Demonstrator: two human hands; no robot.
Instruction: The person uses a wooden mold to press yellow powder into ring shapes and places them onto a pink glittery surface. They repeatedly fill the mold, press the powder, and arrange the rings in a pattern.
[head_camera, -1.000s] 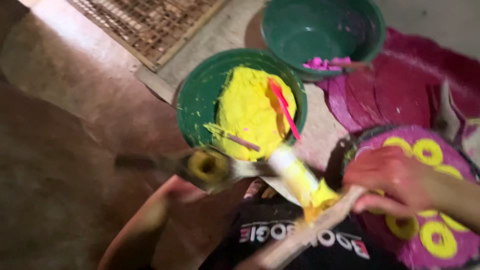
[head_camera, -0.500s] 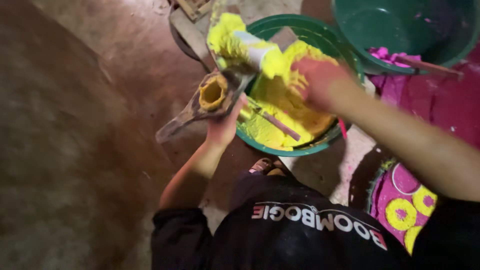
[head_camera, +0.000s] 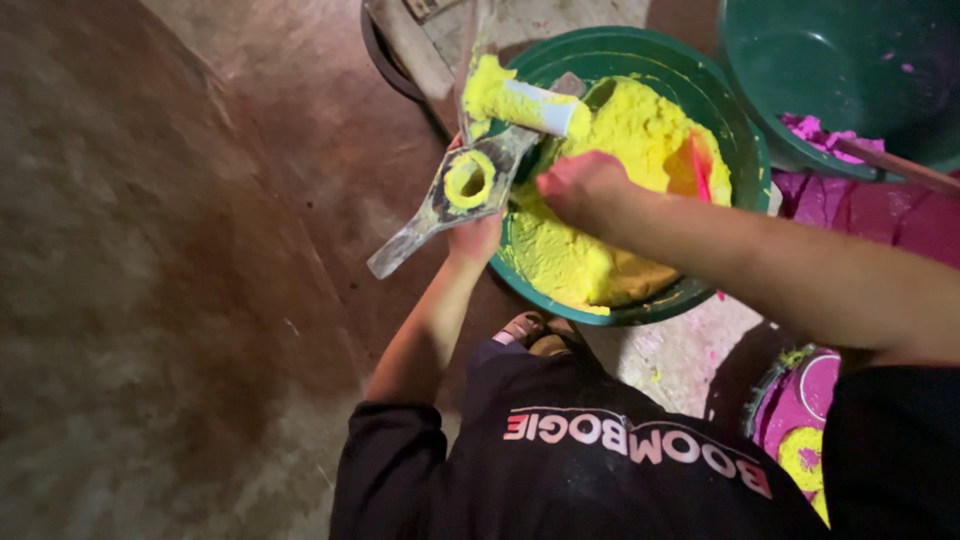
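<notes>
1. Head view, looking down: the floor (head_camera: 170, 300) is the largest thing, bare brownish concrete that fills the whole left side and runs under everything else.
2. The person's dark shirt with light lettering (head_camera: 600, 470) takes up the bottom middle, with a dark sleeve on each side.
3. A green basin (head_camera: 745, 160) sits on the floor ahead of the person, heaped with bright yellow paste (head_camera: 620, 190); a thin pink stick (head_camera: 700, 165) stands in the paste near the right wall.
4. A second green basin (head_camera: 850, 70) lies at the top right, just beside the first, with a little pink paste (head_camera: 820, 135) in it and a wooden stick (head_camera: 900, 165) resting on its rim.
5. A pink disc with yellow rings (head_camera: 800, 440) shows at the lower right, partly hidden by the right sleeve.
6. A flat metal mould with a round hole (head_camera: 455, 195) is held over the near left rim of the first basin; the hole is packed with yellow paste and the handle points down-left.
7. A white roller coated in yellow (head_camera: 520, 100) lies across the top end of the mould, above the basin's rim.
8. The left hand (head_camera: 475, 235) grips the mould from beneath, fingers clenched around it.
9. The right hand (head_camera: 580, 185) is in the first basin, curled down onto the yellow paste just beside the mould; whether it is grasping anything I cannot tell.
</notes>
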